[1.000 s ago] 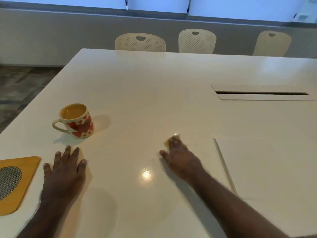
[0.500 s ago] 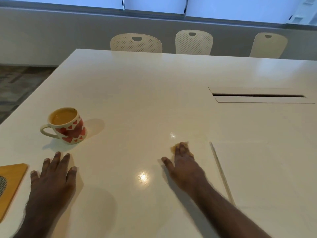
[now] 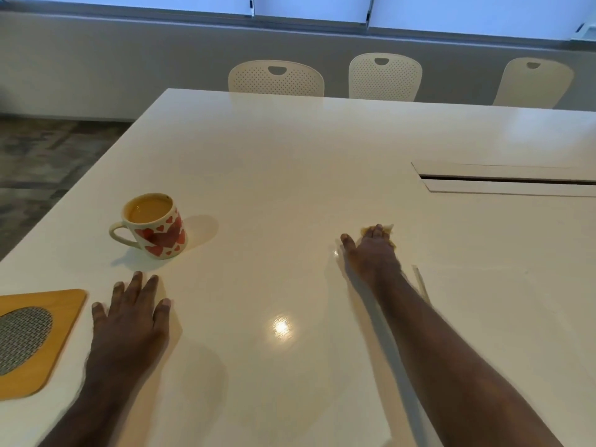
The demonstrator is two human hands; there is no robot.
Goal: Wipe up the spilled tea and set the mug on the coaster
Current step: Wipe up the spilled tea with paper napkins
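Observation:
A cream mug with red hearts, full of milky tea, stands upright on the white table, handle to the left. A wooden coaster with a woven grey centre lies at the left edge, cut off by the frame. My left hand rests flat on the table between coaster and mug, fingers spread, touching neither. My right hand presses a small tea-stained tissue flat against the table right of centre; only the tissue's far edge shows past my fingertips.
A thin seam in the tabletop runs just right of my right wrist. A long cable slot is set into the table at the right. Three perforated cream chairs stand along the far edge. The floor drops away at the left.
My right hand has slid the tissue to the right and a little farther away across the table. My left hand stays flat in place. The mug has not moved.

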